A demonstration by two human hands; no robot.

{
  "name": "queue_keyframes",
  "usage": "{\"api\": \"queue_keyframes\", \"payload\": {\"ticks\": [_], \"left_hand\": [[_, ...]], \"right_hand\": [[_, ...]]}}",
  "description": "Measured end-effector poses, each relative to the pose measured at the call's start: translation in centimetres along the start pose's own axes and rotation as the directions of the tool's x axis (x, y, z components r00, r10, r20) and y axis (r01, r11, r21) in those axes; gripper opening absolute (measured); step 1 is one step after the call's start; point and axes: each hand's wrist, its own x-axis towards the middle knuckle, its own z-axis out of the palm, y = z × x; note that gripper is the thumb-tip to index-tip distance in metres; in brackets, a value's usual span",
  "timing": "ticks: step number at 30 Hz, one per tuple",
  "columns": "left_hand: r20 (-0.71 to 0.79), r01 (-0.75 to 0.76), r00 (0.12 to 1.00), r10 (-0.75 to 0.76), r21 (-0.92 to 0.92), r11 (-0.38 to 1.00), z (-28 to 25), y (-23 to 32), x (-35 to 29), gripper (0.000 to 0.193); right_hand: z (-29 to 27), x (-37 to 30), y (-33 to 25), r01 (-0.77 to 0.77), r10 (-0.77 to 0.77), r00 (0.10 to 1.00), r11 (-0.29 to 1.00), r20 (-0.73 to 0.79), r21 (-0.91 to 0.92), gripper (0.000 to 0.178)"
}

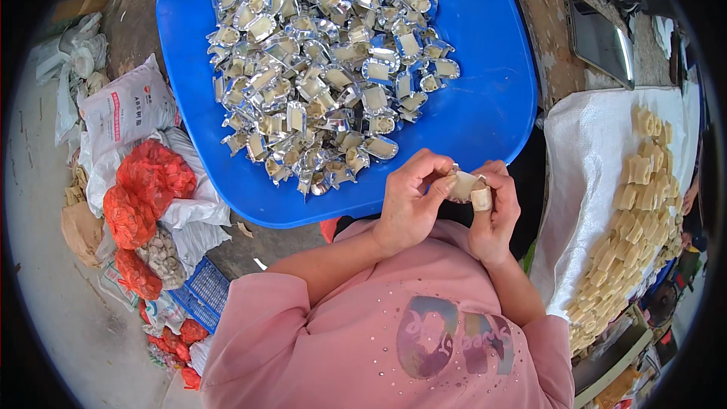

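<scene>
My left hand (415, 198) is closed in a pinch on one side of a small cream-and-silver plastic part (461, 187). The fingers of my right hand (496, 216) are closed at the part's other side, and its thumb wears a pale wrap (481, 198). Both hands are in front of my chest, just over the near rim of a blue plastic basin (496, 68). Inside the basin lies a heap of similar parts (326, 76), cream in the middle with shiny silver edges. My fingers cover the ends of the held part.
At right, a white woven sheet (575, 159) carries rows of cream pieces (632, 204); a dark phone or tablet (602, 38) lies beyond. Left on the floor are a white printed sack (129, 110), red bags (155, 178) and a blue crate (203, 291).
</scene>
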Motion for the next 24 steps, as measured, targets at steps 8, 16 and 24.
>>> {"api": "queue_keyframes", "payload": {"ticks": [8,16,24], "left_hand": [[0.007,-0.138,0.990,0.138,0.033,0.990,0.0,-0.4,0.7,0.006],[0.066,0.173,0.984,-0.164,-0.173,0.970,0.6,-0.2,0.4,0.003],[0.012,0.034,0.999,-0.032,-0.122,0.992,1.1,-0.3,1.6,0.006]], "right_hand": [[0.1,0.5,-0.5,-0.035,0.039,0.998,0.996,-0.043,0.080,0.018],[0.0,0.2,-0.6,0.049,-0.050,0.998,0.998,-0.039,-0.035,0.011],[0.2,0.6,0.0,-0.058,0.076,0.989,0.989,-0.130,0.135,0.009]]}}
